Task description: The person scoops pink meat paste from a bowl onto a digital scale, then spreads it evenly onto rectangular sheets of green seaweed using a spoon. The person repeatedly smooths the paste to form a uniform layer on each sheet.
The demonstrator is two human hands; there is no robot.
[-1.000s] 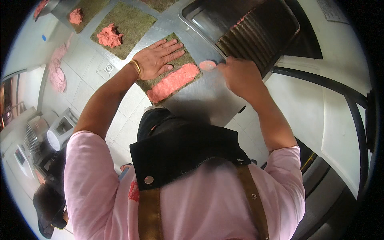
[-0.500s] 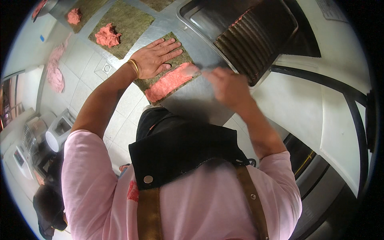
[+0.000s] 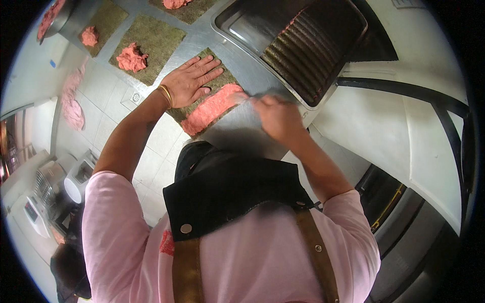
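A dark green seaweed sheet (image 3: 228,77) lies on the metal table, a band of pink paste (image 3: 208,112) spread along its near edge. Fingers stretched out, my left hand (image 3: 188,82) rests flat on the sheet's far left part, just beyond the paste. My right hand (image 3: 279,118) grips a thin spreading tool (image 3: 240,97), whose tip touches the right end of the band. Motion blurs the tool, so its exact shape does not show. Farther left, another seaweed sheet (image 3: 161,43) bears a lump of pink paste (image 3: 132,59).
A metal tray (image 3: 242,30) at the far right holds a row of dark seaweed rolls (image 3: 305,55). More sheets with paste lumps (image 3: 90,36) lie at the far left, beside a metal bowl (image 3: 60,22). A black metal frame (image 3: 394,88) stands to the right.
My right hand and the spreading tool have shifted slightly left along the paste band. My left hand stays flat on the sheet. The whole view has moved a little.
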